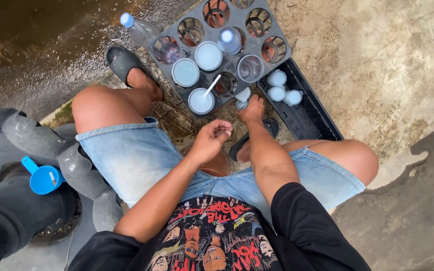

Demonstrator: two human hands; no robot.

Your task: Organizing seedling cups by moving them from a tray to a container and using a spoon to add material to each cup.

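Blue plastic scoop (42, 178) lies far left, resting in a dark round opening beside grey rubbery lumps (79, 168). Wet concrete floor (403, 65) all round, darker and glistening at upper left.

Person squats, seen from above: denim shorts, black printed shirt, dark sandals. Left sandal (122, 62) sits just beside the crate's left edge.

Clear bottle with blue cap (139, 29) leans at the upper left corner of the grey compartment crate (277, 42). Crate cells hold several upturned glass bottoms and white-lidded cups; one white cup (200, 101) at the near edge carries a white straw or stick (213, 84), tilted. A second blue-capped bottle (230, 40) stands in a middle cell.

Left hand (212, 140) hovers in front of the crate, above the knees, fingers curled together; thumb and forefinger pinch a small pale item (225, 133), too small to identify.

Right hand (251, 108) reaches further forward to the crate's near edge. Its fingers are closed round a small bottle with a white cap (243, 96), held at the crate's front rim, just beside the cup with the straw.

Black tray (310, 118) lies touching the crate's right side; three white-capped small bottles (283, 88) are grouped at its far end, close together. Right knee overlaps the tray's near end.
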